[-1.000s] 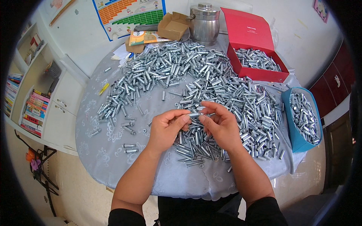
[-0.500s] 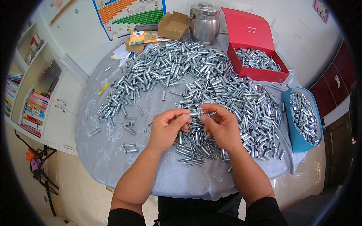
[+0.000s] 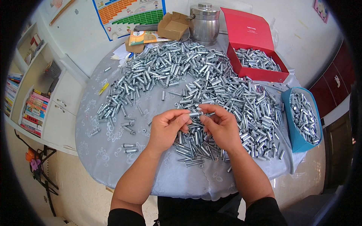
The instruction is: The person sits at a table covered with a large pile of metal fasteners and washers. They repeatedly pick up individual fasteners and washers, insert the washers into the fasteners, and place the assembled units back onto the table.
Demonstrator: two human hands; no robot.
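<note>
Between my hands, above the near part of the heap, is a silvery expansion bolt [image 3: 194, 114] lying roughly level. My left hand [image 3: 170, 124] pinches its left end between thumb and fingers. The fingers and thumb of my right hand [image 3: 220, 123] close round its right end, hiding part of it. Beneath and beyond my hands spreads a large heap of similar metal bolts and sleeves [image 3: 241, 101]. Two bolts [image 3: 130, 148] lie side by side on the cloth left of my left forearm, and a loose nut [image 3: 144, 130] is near my left wrist.
The round table has a grey patterned cloth [image 3: 94, 150]. At the back right stands an open red box [image 3: 260, 77] of bolts; a blue bin [image 3: 296, 132] at the right edge holds more. A metal canister [image 3: 204, 24], a cardboard box [image 3: 173, 26] and a yellow cutter [image 3: 103, 88] are also there.
Both hands stay nearly in place with the bolt between them; my right fingers have shifted very slightly. The heap and containers look the same.
</note>
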